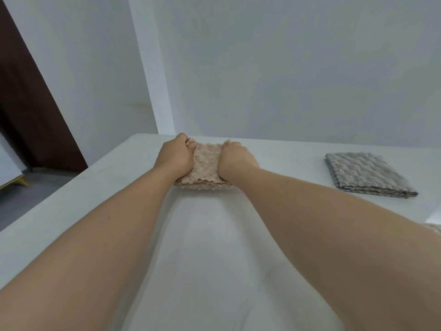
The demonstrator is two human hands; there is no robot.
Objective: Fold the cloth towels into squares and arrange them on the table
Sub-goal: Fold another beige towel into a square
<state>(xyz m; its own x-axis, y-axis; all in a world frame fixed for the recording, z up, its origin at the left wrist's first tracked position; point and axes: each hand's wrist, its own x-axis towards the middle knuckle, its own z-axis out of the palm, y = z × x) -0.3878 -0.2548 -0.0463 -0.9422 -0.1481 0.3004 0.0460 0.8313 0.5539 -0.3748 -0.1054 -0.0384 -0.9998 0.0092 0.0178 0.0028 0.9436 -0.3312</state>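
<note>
arms: two forearms seen, bare from frame edge to wrist | sleeves: none worn within view | left hand [175, 155]: bare, ungloved, no ring or watch seen | right hand [235, 158]: bare, ungloved, no ring or wristband seen

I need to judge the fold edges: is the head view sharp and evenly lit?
Head view: soft, even light, no glare; wide-angle stretch swells the near forearms; beige textured towel between left hand and right hand slightly soft; folded grey towel clearer, layers visible.
</note>
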